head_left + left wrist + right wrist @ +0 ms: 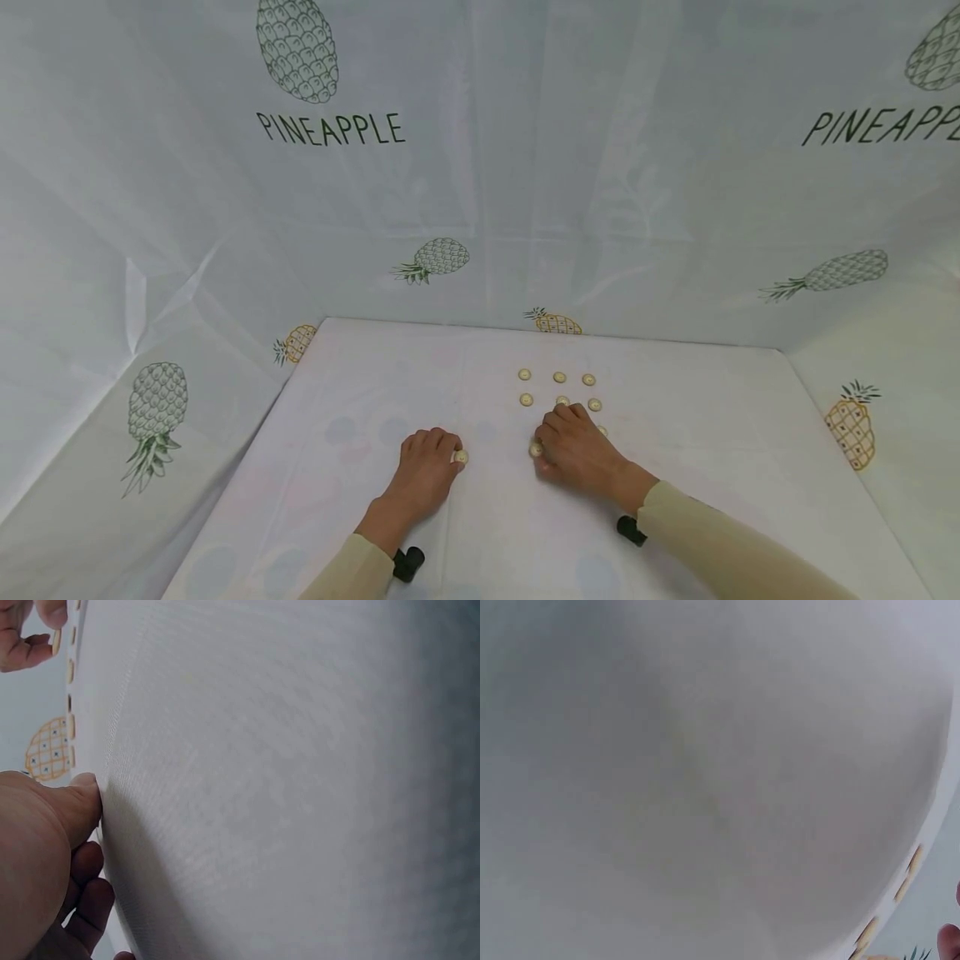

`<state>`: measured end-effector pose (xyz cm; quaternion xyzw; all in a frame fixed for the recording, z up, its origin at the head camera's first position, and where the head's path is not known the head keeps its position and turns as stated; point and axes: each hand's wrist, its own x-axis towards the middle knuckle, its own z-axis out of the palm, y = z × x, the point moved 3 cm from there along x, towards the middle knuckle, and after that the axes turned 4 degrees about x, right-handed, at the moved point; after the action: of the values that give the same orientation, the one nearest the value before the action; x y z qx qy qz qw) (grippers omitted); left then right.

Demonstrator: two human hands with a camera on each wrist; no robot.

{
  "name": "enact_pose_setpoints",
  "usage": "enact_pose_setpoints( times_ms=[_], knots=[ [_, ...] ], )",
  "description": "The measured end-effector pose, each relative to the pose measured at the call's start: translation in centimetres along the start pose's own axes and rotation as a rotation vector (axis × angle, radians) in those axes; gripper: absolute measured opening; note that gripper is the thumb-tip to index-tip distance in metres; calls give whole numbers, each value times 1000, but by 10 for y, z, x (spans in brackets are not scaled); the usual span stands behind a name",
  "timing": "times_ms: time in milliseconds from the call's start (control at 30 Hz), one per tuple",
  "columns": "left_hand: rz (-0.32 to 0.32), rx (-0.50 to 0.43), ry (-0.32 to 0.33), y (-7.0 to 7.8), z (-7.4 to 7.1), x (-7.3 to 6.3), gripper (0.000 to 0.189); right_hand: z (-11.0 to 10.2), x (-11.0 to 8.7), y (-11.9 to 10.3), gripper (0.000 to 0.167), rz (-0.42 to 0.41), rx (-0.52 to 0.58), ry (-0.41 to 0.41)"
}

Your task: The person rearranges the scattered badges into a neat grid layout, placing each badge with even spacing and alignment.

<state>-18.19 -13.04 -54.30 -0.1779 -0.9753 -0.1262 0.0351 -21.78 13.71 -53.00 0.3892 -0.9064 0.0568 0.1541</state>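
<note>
My left hand (429,473) is low over the white table, pinching a small round cream disc (461,457) between thumb and fingertips. In the left wrist view that disc is hidden behind the thumb. Further right, my right hand (576,450) grips another cream disc (536,448) at its fingertips. The left wrist view shows this disc (56,642) on edge between thumb and finger. Beyond the right hand, several matching discs (559,377) lie flat in loose rows. The hand partly covers one disc (562,401) and one more (602,431).
A white cloth (360,500) with faint coloured spots covers the table. Pineapple-printed sheets (525,192) hang behind it and at both sides. Each wrist carries a small black device, one at the left (408,564) and one at the right (632,530).
</note>
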Motion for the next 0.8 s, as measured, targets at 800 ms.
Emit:
enact_pose_setpoints(
  times_ms=[800],
  knots=[
    [54,-4,60,-1,-3,-3,19,-3,-19,46,18,166,-2,-21]
  ],
)
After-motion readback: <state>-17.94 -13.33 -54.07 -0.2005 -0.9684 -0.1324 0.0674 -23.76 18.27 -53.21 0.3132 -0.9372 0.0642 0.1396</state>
